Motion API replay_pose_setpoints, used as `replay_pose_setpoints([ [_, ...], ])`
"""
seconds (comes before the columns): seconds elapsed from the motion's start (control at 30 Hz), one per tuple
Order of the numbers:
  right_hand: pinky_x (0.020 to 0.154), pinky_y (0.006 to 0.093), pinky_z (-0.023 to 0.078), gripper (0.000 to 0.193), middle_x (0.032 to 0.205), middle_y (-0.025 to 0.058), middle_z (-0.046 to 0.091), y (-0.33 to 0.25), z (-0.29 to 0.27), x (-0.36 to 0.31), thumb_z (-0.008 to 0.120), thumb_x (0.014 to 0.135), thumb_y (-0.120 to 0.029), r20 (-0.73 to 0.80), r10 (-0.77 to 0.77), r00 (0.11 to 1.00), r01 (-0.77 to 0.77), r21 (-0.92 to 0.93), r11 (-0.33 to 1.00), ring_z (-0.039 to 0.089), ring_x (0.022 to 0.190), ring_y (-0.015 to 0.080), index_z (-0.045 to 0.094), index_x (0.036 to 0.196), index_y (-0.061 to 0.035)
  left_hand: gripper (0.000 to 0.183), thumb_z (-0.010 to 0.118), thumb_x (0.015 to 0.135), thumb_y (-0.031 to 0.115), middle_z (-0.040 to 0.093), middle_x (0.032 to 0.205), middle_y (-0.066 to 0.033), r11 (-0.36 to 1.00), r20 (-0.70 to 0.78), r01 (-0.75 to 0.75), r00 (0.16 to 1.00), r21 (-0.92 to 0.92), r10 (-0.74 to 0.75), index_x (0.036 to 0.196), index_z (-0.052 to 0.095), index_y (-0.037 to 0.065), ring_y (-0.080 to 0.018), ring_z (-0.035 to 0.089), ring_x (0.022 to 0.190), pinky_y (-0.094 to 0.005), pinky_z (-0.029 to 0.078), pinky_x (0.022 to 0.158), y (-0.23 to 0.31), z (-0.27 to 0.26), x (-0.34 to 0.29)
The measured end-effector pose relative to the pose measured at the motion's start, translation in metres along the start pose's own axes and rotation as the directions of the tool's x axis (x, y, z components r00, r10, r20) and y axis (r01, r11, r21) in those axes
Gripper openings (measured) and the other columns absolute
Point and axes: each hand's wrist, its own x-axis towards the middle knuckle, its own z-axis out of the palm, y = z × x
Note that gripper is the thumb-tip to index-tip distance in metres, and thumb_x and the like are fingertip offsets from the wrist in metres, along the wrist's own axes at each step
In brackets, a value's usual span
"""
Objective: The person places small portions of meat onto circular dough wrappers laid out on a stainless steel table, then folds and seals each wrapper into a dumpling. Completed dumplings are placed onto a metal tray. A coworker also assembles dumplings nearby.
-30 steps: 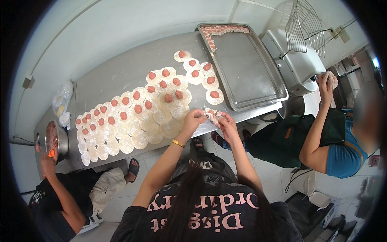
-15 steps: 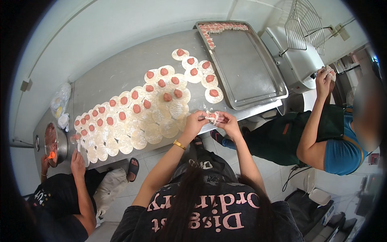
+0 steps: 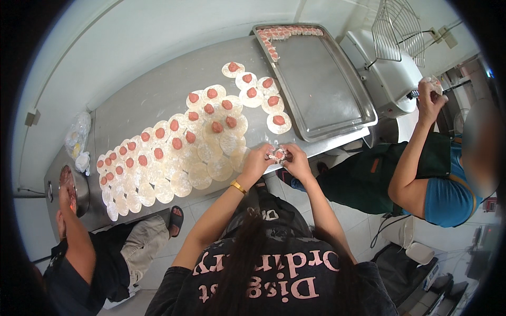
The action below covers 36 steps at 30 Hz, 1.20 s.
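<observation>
A dumpling (image 3: 277, 155) with pink meat showing in its folded wrapper is between my hands at the table's front edge. My left hand (image 3: 256, 160) pinches its left side, and my right hand (image 3: 295, 160) has its fingers closed on the other side. Just beyond them lies a round wrapper (image 3: 272, 126) topped with a ball of pink filling (image 3: 279, 120). To the left spread overlapping rows of floured wrappers (image 3: 198, 175), many of the farther ones carrying meat. A large metal tray (image 3: 329, 84) beyond my right hand holds finished dumplings (image 3: 290, 32) along its far and left sides.
At the far left a co-worker's arm (image 3: 79, 239) reaches to a metal bowl (image 3: 81, 192) of meat. A plastic bag (image 3: 79, 137) lies beside it. On the right another person's hand (image 3: 429, 102) holds a wrapper near a white machine (image 3: 385, 73) with a wire guard (image 3: 398, 31).
My fingers have drawn closer together, and the wrapper is gathered more tightly around the meat. The left co-worker's hand has moved from the wrappers toward the bowl.
</observation>
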Motion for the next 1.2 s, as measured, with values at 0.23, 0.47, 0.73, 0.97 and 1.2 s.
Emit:
replay_pose_setpoints([
  [0.23, 0.069, 0.0275, 0.051, 0.038, 0.091, 0.0122, 0.060, 0.002, 0.008, 0.004, 0.065, 0.063, 0.008, 0.021, 0.091, 0.996, -0.084, -0.213, 0.973, 0.063, 0.074, 0.0220, 0.062, 0.101, 0.0012, 0.035, 0.077, 0.063, 0.010, 0.065, 0.080, -0.0166, 0.996, 0.122, -0.079, 0.990, 0.031, 0.075, 0.094, 0.061, 0.003, -0.0295, 0.064, 0.072, -0.0361, 0.049, 0.063, -0.007, -0.005, 0.007],
  [0.47, 0.066, 0.0294, 0.050, 0.029, 0.085, 0.0124, 0.062, 0.002, 0.011, 0.004, 0.063, 0.066, 0.007, -0.072, -0.007, 0.997, 0.006, -0.008, 1.000, 0.063, 0.074, 0.0229, 0.064, 0.094, 0.0009, 0.031, 0.077, 0.065, 0.015, 0.064, 0.074, -0.0176, 0.996, 0.111, -0.076, 0.991, 0.044, 0.071, 0.086, 0.059, 0.001, -0.0326, 0.064, 0.070, -0.0386, 0.049, 0.062, 0.000, -0.011, 0.010],
  [0.73, 0.062, 0.0291, 0.049, 0.025, 0.084, 0.0121, 0.061, 0.008, 0.020, 0.007, 0.063, 0.067, 0.007, -0.067, -0.067, 0.996, 0.056, -0.155, 0.986, 0.062, 0.071, 0.0207, 0.064, 0.091, 0.0007, 0.033, 0.078, 0.064, 0.017, 0.063, 0.071, -0.0155, 0.992, 0.109, -0.027, 0.994, 0.122, 0.014, 0.084, 0.057, 0.001, -0.0324, 0.063, 0.069, -0.0391, 0.049, 0.060, 0.009, -0.013, 0.010],
  [0.97, 0.069, 0.0281, 0.052, 0.030, 0.091, 0.0114, 0.062, 0.010, 0.017, 0.008, 0.063, 0.066, 0.008, -0.035, -0.035, 0.999, 0.034, -0.040, 0.999, 0.063, 0.077, 0.0198, 0.064, 0.095, 0.0021, 0.033, 0.078, 0.064, 0.018, 0.063, 0.072, -0.0151, 0.993, 0.103, -0.030, 0.995, 0.111, 0.019, 0.085, 0.057, 0.002, -0.0330, 0.063, 0.070, -0.0393, 0.049, 0.061, 0.002, -0.014, 0.007],
  [1.2, 0.071, 0.0281, 0.052, 0.043, 0.099, 0.0118, 0.062, 0.003, 0.012, 0.003, 0.064, 0.062, 0.009, 0.037, 0.159, 0.987, -0.153, -0.124, 0.980, 0.063, 0.079, 0.0205, 0.062, 0.104, 0.0000, 0.029, 0.074, 0.066, 0.010, 0.063, 0.076, -0.0177, 0.994, 0.087, -0.088, 0.993, 0.058, 0.082, 0.087, 0.056, 0.001, -0.0363, 0.061, 0.075, -0.0433, 0.047, 0.065, 0.004, -0.013, 0.010],
])
